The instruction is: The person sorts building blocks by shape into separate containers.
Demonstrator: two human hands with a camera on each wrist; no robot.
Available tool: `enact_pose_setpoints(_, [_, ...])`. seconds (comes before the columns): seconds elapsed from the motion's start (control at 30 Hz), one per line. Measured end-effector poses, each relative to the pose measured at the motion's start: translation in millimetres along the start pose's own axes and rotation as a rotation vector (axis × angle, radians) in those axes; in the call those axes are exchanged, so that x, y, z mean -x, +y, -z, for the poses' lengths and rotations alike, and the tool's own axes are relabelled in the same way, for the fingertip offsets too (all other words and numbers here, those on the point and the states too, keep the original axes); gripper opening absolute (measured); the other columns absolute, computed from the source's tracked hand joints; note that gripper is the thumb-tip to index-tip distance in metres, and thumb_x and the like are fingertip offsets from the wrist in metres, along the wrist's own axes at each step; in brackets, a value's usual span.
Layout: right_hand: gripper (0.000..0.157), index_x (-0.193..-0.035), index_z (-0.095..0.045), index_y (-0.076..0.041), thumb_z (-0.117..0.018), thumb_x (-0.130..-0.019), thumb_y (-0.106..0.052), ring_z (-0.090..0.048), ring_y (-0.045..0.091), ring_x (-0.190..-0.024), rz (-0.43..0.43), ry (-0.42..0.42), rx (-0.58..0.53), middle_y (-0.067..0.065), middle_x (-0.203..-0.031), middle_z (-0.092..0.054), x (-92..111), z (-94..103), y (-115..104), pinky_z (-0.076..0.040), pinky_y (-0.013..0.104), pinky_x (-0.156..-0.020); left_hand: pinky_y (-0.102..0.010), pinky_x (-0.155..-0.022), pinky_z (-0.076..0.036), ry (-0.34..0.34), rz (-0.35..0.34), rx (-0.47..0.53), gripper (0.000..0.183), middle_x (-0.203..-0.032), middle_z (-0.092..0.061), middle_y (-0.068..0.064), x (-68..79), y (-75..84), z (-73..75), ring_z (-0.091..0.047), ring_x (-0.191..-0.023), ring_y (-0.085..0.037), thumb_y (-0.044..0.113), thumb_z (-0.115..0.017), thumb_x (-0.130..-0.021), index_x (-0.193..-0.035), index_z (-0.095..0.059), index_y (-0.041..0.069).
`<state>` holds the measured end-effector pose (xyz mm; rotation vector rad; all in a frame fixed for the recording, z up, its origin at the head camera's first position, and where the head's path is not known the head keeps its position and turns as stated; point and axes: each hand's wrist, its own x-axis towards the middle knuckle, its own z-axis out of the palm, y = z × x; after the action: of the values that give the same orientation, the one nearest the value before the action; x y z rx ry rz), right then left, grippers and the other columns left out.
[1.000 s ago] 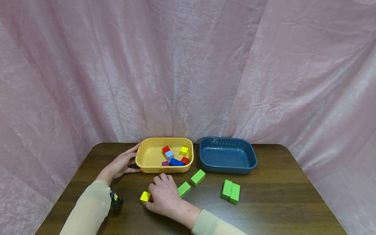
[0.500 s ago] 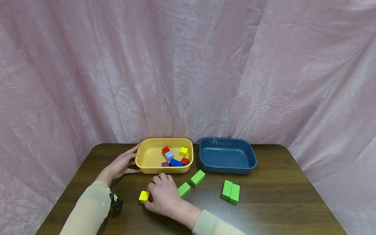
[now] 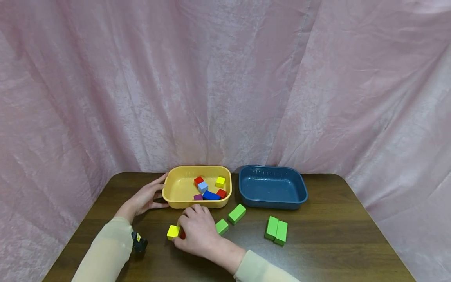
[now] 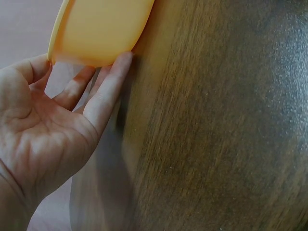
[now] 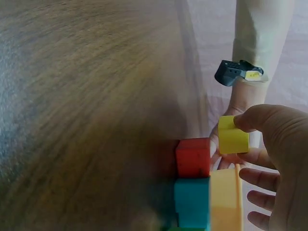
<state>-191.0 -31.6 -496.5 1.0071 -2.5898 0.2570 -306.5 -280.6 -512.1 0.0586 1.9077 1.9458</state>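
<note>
My right hand (image 3: pixel 199 231) pinches a yellow cube (image 5: pixel 233 134) between thumb and index finger; its other fingers are loosely bent. Just under the cube in the right wrist view are a red block (image 5: pixel 193 158) and a teal block (image 5: pixel 192 202). From the head, the hand hides the teal one and most of the red. My left hand (image 3: pixel 142 199) touches the left end of the yellow tray (image 3: pixel 169 204) with its fingers spread; the left wrist view shows the fingertips at the tray (image 4: pixel 103 33). Inside that tray lie several red, blue, light blue, purple and yellow blocks.
A dark blue tray (image 3: pixel 273 204) stands right of the yellow one. Green blocks lie in front: one (image 3: pixel 237 213) between the trays, another (image 3: pixel 222 226) beside my right hand, and a pair (image 3: pixel 276 230) further right. A pink curtain (image 3: pixel 225 86) hangs behind the wooden table (image 3: pixel 327 235).
My right hand has shifted slightly away from me and to the right, and the yellow cube has risen a little with it. The left hand and both trays look the same.
</note>
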Motion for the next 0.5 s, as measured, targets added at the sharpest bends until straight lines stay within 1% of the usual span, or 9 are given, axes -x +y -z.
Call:
enact_pose_setpoints(0.23, [0.035, -0.086, -0.067, -0.027, -0.064, -0.073, -0.060, -0.041, 0.015, -0.097, -0.010, 0.024, -0.042, -0.009, -0.094, -0.053, -1, 13.8, 3, -0.038, 0.035, -0.082, -0.055, -0.085, -0.046, -0.001, 0.001, 0.004, 0.054, -0.146, -0.026, -0.009, -0.5, -1.0, -0.1, -0.045, -0.120, -0.035, 0.033, -0.043, -0.099, -0.146, -0.018, 0.043])
enact_pose_setpoints(0.37, [0.035, -0.085, -0.067, -0.026, -0.065, -0.073, -0.059, -0.041, 0.015, -0.098, -0.016, 0.055, -0.046, -0.010, -0.092, -0.053, -2, 20.7, 5, -0.037, 0.034, -0.082, -0.055, -0.086, -0.046, -0.005, 0.002, 0.001, 0.053, -0.147, -0.025, -0.008, -0.7, -1.0, 0.3, -0.045, -0.120, -0.034, 0.032, -0.041, -0.100, -0.146, -0.018, 0.044])
enact_pose_setpoints(0.5, [0.035, -0.085, -0.067, -0.026, -0.065, -0.072, -0.059, -0.041, 0.015, -0.099, -0.024, 0.075, -0.047, -0.010, -0.092, -0.054, -2, 25.9, 7, -0.037, 0.035, -0.084, -0.055, -0.086, -0.045, -0.005, 0.001, -0.003, 0.052, -0.148, -0.023, -0.008, -0.2, -1.1, 0.4, -0.044, -0.120, -0.034, 0.032, -0.039, -0.100, -0.146, -0.018, 0.044])
